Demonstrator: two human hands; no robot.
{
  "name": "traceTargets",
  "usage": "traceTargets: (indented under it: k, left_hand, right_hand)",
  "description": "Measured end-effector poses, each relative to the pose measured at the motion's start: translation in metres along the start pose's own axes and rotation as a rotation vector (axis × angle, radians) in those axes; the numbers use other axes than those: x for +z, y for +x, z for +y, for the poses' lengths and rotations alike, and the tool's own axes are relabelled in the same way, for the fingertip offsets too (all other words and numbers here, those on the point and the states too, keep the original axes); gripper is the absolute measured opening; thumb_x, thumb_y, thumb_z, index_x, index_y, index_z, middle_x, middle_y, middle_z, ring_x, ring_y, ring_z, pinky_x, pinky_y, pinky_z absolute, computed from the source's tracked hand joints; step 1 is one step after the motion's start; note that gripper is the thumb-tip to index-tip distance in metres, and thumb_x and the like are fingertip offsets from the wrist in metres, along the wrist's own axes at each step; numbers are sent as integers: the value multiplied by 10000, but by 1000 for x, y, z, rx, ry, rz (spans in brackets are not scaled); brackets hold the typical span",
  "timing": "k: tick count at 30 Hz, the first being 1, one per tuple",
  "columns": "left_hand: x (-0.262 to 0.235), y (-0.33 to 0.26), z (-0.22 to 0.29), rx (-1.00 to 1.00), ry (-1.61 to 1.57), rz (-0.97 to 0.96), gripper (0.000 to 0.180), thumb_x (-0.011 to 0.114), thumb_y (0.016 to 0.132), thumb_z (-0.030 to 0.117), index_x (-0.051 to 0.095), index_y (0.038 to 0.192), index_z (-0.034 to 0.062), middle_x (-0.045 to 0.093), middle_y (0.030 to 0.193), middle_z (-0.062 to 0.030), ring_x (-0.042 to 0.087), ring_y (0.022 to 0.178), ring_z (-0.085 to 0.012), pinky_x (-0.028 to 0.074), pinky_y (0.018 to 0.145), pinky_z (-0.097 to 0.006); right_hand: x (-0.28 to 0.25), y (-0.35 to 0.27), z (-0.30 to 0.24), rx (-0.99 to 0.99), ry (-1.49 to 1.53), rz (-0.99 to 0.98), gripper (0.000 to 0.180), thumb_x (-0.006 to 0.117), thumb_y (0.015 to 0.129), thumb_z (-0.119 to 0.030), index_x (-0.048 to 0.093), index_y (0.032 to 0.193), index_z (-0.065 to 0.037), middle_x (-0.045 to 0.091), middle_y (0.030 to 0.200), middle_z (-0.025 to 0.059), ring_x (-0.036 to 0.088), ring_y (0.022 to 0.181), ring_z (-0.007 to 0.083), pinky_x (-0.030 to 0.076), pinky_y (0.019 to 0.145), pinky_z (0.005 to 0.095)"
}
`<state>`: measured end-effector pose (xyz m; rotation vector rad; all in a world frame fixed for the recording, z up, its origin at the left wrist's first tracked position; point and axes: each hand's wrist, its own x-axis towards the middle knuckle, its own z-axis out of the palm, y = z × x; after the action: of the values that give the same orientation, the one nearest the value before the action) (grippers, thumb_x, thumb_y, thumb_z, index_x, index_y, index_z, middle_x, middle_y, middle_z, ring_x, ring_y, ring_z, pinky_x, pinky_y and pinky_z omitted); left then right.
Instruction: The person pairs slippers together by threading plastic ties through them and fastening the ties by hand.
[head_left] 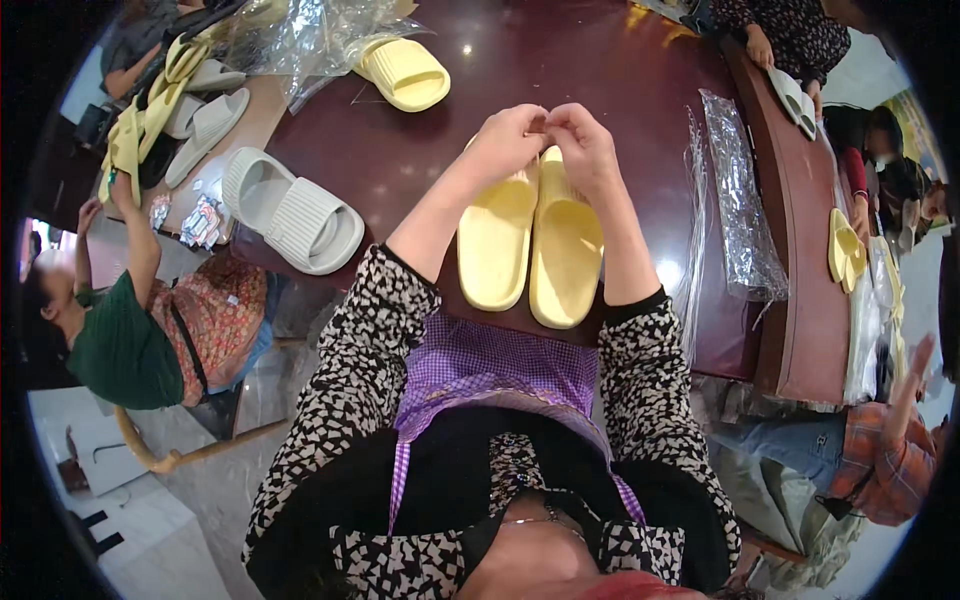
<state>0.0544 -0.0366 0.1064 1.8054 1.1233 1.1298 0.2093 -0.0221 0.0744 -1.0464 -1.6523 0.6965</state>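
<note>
Dark red surface (620, 90): 2 yellow slippers (530, 235) side by side; left hand (510, 140) & right hand (582, 145) fingertips pinched together above toe ends, held item too small to tell

Yellow slippers (530, 240) matt foam; table (620, 80) glossy dark wood; bags (745, 210) shiny clear plastic.

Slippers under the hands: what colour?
Pale yellow pair of slippers, side by side on the dark table; head view.

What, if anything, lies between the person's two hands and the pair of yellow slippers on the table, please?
Nothing visible does. The left hand and right hand meet right over the toe end of the pair of yellow slippers, fingers pinched together. Whether they grip something small cannot be told. The table beside the pair is bare.
</note>
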Motion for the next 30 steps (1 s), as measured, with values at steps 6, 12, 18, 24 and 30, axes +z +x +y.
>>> traceTargets:
  k: [6, 12, 18, 24, 30]
  left_hand:
    - [8, 6, -36, -168, -391, -64, 128, 609, 863, 99, 624, 938, -3, 619, 754, -7, 551, 628, -42, 425, 546, -166]
    - [7, 1, -24, -258, -569, 2, 95, 610, 873, 106, 628, 911, 20, 581, 690, 21, 485, 558, -10, 370, 491, -148]
    - [-1, -1, -29, -296, -725, -20, 67, 608, 874, 90, 629, 909, 38, 583, 690, 19, 464, 540, -7, 348, 474, -146]
    - [-2, -4, -29, -230, -789, -25, 66, 611, 866, 71, 628, 923, 42, 642, 762, -15, 486, 558, -12, 370, 488, -146]
    - [0, -7, -27, -210, -725, 85, 30, 636, 834, 47, 641, 862, 37, 644, 754, -16, 527, 585, -21, 393, 497, -161]
  right_hand:
    - [-3, -17, -7, 98, 215, 188, 74, 570, 862, -2, 590, 932, -16, 617, 818, 21, 577, 768, 81, 471, 705, 228]
    - [-5, -26, -17, 172, 290, 246, 96, 587, 858, -13, 604, 952, -8, 594, 790, -22, 546, 721, 48, 451, 658, 197]
    - [1, -30, -19, 119, 24, 191, 93, 616, 835, -36, 642, 922, -20, 597, 742, -38, 523, 686, 41, 438, 629, 201]
    - [6, -33, -21, -26, -227, 229, 69, 642, 800, -48, 663, 866, -45, 620, 716, -10, 523, 664, 72, 443, 635, 229]
    - [8, -35, -28, -99, -326, 221, 64, 657, 755, -67, 674, 813, -90, 607, 655, -9, 508, 685, 126, 438, 684, 276]
